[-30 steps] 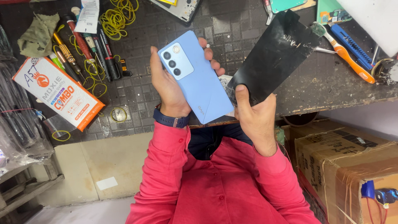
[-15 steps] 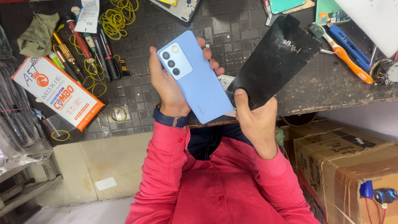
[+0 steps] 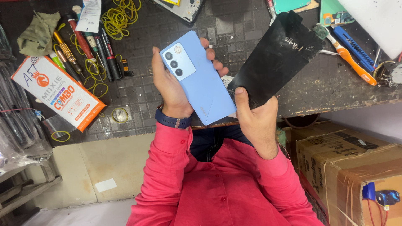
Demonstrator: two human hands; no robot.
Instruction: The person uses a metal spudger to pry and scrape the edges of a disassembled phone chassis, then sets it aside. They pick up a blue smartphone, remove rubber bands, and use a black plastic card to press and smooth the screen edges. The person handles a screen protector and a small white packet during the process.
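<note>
My left hand (image 3: 169, 90), with a dark blue watch at the wrist, holds a light blue smartphone (image 3: 197, 79) back side up, its camera cluster toward the bench. My right hand (image 3: 255, 121) pinches the lower corner of a thin black screen panel (image 3: 276, 54), cracked and smudged, which is tilted up to the right. The panel's lower edge sits beside the phone's right edge. Both are held above the near edge of the dark gridded work mat (image 3: 138, 96). My red sleeves fill the bottom of the view.
An orange-and-white carton (image 3: 58, 94) lies at the left. Screwdrivers and pens (image 3: 92, 46), yellow rubber bands (image 3: 119, 19) and a green cloth (image 3: 37, 33) lie beyond it. A blue-and-orange knife (image 3: 351, 54) lies at the right. A cardboard box (image 3: 356, 167) stands below the bench.
My right hand has tilted the black panel slightly, so its sheen shifts. The blue phone and my left hand stay where they were.
</note>
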